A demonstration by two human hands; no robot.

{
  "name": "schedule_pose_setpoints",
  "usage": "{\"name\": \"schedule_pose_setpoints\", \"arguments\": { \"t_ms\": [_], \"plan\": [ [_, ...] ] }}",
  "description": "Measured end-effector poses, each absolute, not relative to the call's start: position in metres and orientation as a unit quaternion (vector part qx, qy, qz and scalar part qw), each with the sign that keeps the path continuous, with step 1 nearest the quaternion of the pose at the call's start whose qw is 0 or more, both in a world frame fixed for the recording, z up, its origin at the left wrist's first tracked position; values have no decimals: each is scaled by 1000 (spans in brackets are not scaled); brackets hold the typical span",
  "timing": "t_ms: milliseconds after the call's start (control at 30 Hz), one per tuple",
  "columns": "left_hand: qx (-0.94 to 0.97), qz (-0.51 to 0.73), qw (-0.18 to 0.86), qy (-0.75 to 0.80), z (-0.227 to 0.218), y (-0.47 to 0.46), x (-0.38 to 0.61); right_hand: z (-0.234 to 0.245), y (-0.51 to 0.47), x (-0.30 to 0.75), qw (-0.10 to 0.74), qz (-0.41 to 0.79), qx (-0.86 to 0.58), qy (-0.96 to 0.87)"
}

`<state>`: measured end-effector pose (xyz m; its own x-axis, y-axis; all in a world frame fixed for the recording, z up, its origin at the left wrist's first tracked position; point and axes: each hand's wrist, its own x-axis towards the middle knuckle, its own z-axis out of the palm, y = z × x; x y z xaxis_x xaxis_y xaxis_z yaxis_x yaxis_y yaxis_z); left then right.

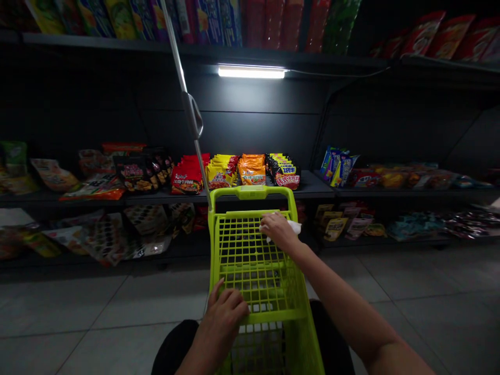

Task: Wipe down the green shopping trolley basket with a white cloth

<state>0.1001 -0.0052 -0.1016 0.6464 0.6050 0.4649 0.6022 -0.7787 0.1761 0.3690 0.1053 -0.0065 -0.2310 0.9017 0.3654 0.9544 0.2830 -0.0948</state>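
Observation:
A lime-green wheeled shopping basket (264, 315) with a lattice side facing up stands between my knees, tilted toward me. My right hand (278, 229) is closed around a crumpled white cloth or tissue (294, 226) and presses on the upper right of the lattice. Lower down, my left hand (227, 315) grips the left side of the basket with bent fingers over its edge. The basket's green handle (252, 192) points away from me, toward the shelf. A silver telescopic pole (177, 57) with a grey grip rises from the basket's upper left corner.
Dark shelving (312, 179) runs across in front, just beyond the basket. Red, yellow, orange and black snack packets (252, 172) stand in rows there. More bags (103, 234) lie on the bottom shelf. A lit tube lamp (251, 72) hangs beneath the upper shelf. Pale floor tiles (50, 307) extend around.

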Motion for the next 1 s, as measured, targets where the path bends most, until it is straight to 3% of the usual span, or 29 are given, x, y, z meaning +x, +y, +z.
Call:
{"name": "schedule_pose_setpoints", "arguments": {
  "t_ms": [200,300,433,700,900,1000],
  "plan": [
    [910,251,-24,330,-104,-4,98,-41,94,379,165,-46,-582,-795],
    [907,262,-20,329,-106,-4,99,-31,88,396,195,-43,-549,-812],
    [904,278,-13,325,-105,-4,101,-8,103,408,253,-87,-609,-747],
    [907,262,-28,327,-100,-5,101,-13,102,395,124,-117,-669,-723],
    [911,256,-26,321,-103,-4,100,10,102,412,161,-134,-674,-709],
    [910,263,-18,321,-104,-4,101,12,112,412,119,-160,-703,-683]
  ]
}}
